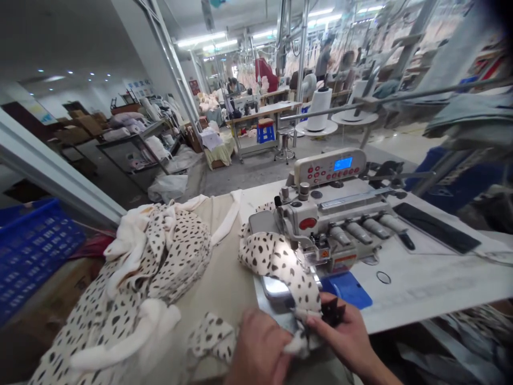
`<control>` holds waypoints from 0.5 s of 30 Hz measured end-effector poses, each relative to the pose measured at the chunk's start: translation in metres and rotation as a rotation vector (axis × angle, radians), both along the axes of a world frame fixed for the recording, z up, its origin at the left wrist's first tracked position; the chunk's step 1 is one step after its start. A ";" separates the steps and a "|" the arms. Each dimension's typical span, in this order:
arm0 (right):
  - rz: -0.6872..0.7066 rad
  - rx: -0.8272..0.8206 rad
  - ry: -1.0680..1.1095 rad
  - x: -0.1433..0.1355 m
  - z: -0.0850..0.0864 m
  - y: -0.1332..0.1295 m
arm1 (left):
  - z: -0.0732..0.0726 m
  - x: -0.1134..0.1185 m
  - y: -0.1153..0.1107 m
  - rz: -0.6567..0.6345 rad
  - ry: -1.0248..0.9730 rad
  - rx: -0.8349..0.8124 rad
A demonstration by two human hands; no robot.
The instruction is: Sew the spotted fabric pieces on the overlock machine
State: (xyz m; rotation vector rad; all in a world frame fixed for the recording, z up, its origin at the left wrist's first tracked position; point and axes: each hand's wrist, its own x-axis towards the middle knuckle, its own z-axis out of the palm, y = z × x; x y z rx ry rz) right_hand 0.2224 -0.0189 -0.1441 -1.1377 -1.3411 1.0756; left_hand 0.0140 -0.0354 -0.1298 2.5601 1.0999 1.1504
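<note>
A cream fabric strip with black spots point(276, 256) runs over the sewing machine's plate beside its needle area and down towards my hands. My right hand point(344, 331) pinches the strip's near end between thumb and fingers. A dark, jagged-edged thing point(333, 311) shows at those fingers; I cannot make out its kind. My left hand point(260, 345), blurred, is closed on a white bit of the same fabric, close to the right hand. Another spotted piece point(212, 337) lies left of my left hand. The overlock sewing machine point(308, 208) stands just beyond, its lamp lit.
A heap of spotted fabric with white trim point(172, 251) covers the table's left side. A blue basket point(36, 251) stands at far left. On the machine table are a black phone-like slab point(436, 227) and a black ring point(383, 277). Thread cones point(319, 109) stand behind.
</note>
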 end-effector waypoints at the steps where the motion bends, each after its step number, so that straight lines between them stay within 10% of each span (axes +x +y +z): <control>1: -0.004 0.001 -0.013 -0.001 0.000 0.000 | -0.008 0.015 -0.003 0.026 -0.109 0.085; 6: -0.079 0.022 -0.055 -0.002 -0.006 -0.002 | -0.015 0.058 -0.005 0.060 -0.148 0.245; 15: 0.053 0.062 -0.037 0.001 -0.003 -0.001 | 0.076 0.029 0.036 0.010 0.045 0.095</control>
